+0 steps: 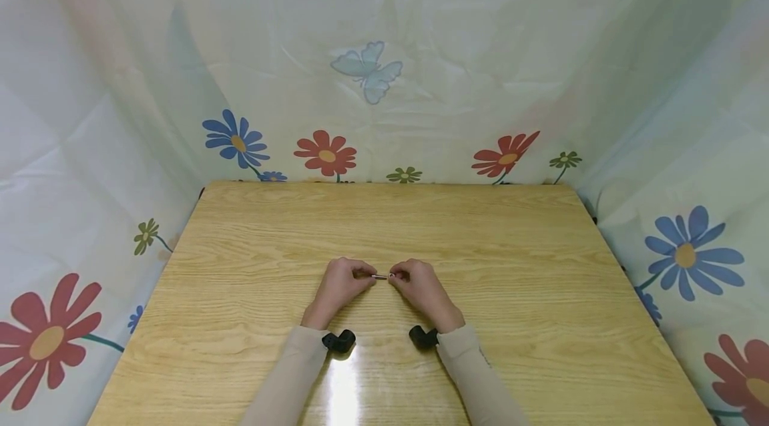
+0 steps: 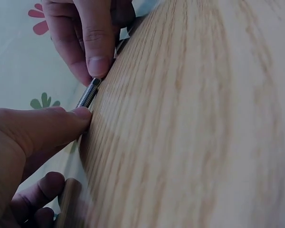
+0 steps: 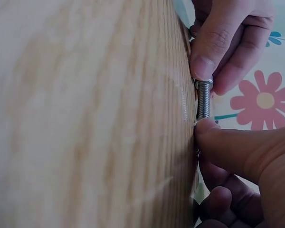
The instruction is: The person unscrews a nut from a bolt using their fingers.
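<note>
Above the middle of the table, my two hands meet at a short silver threaded bolt (image 1: 380, 277). The fingertips of my left hand (image 1: 345, 284) pinch one end, where a wider metal part, probably the head, shows beside the thumb in the right wrist view. Thumb and fingers of my right hand (image 1: 420, 286) pinch a small shiny metal piece at the other end; it looks like a nut but is mostly covered. Ridged thread of the bolt (image 3: 204, 100) is visible between the two thumbs. In the left wrist view the bolt (image 2: 88, 94) lies close to the wood surface.
The light wooden table (image 1: 384, 219) extends around both hands. A pale curtain (image 1: 444, 65) with printed flowers and a butterfly encloses its back and sides. Black wrist cameras are strapped over the beige sleeves (image 1: 294, 362).
</note>
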Action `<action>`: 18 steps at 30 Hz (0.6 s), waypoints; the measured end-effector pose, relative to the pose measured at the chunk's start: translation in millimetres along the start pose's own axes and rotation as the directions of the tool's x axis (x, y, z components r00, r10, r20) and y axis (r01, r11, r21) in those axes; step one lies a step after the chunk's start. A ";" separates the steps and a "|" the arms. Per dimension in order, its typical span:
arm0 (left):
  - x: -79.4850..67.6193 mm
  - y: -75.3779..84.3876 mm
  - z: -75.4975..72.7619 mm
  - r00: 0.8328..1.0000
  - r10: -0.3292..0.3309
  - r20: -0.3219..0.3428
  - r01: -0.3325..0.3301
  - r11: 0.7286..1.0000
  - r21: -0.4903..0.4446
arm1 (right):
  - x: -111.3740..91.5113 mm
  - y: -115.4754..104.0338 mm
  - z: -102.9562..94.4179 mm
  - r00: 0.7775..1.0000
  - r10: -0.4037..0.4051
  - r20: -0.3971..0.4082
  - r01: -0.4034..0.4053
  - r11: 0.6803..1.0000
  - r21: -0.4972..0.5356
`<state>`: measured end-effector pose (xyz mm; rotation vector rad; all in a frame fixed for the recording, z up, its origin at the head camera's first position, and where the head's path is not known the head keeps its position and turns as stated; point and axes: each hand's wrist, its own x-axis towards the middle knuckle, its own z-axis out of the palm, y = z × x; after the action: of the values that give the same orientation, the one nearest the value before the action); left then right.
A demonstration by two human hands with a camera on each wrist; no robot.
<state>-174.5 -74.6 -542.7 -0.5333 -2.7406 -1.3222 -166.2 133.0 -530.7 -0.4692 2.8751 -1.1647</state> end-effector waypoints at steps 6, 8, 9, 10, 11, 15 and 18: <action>-1.6 0.5 0.7 1.000 -0.006 -0.003 0.005 1.000 -0.025 | -1.0 -0.4 0.0 0.999 0.034 0.009 -0.035 0.999 0.023; -1.5 0.8 0.5 1.000 -0.009 -0.005 0.009 1.000 -0.025 | -1.1 -0.9 -0.4 1.000 0.030 0.009 -0.031 0.999 0.023; -1.6 0.8 0.7 1.000 -0.009 -0.007 0.009 1.000 -0.024 | -1.0 -0.9 -0.5 1.000 0.027 0.009 -0.027 0.999 0.023; -1.4 0.7 1.0 1.000 -0.011 -0.011 0.010 1.000 -0.026 | -1.1 -0.8 -0.5 1.000 0.023 0.008 -0.023 1.000 0.021; -1.5 0.9 1.5 1.000 -0.013 -0.015 0.013 1.000 -0.027 | -1.1 -0.6 -0.6 1.000 0.021 0.010 -0.022 0.999 0.023; -1.7 1.4 3.9 0.999 -0.013 -0.042 0.013 1.000 -0.018 | -1.7 0.0 -0.8 1.000 0.022 0.010 -0.022 0.999 0.027; -1.5 2.4 5.0 0.998 -0.020 -0.061 0.020 1.000 -0.004 | -2.1 -0.7 -1.4 1.000 0.028 0.010 -0.028 0.999 0.034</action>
<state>-171.7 -69.7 -544.4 -0.4588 -2.7027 -1.3245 -164.1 134.1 -529.4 -0.4308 2.8391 -1.2013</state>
